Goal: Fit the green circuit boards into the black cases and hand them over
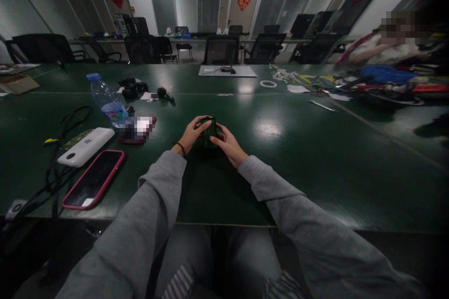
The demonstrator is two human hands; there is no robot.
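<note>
A small dark green box-like object [209, 133] stands upright over the green table [301, 149], held between both hands. My left hand [192, 133] wraps its left side, with the thumb across the upper front and fingers near the top. My right hand [227, 142] grips the right side, its thumb on the lower front and its other fingers partly behind. The object's back and base are hard to make out against the dark tabletop.
To the left lie a pink-edged phone [94, 180], a white power bank [87, 146], black cables and a plastic bottle [109, 103]. Farther off are a white board [210, 71], a white ring [268, 84] and a metal tool [322, 105]. A person sits at the far right behind piled cables.
</note>
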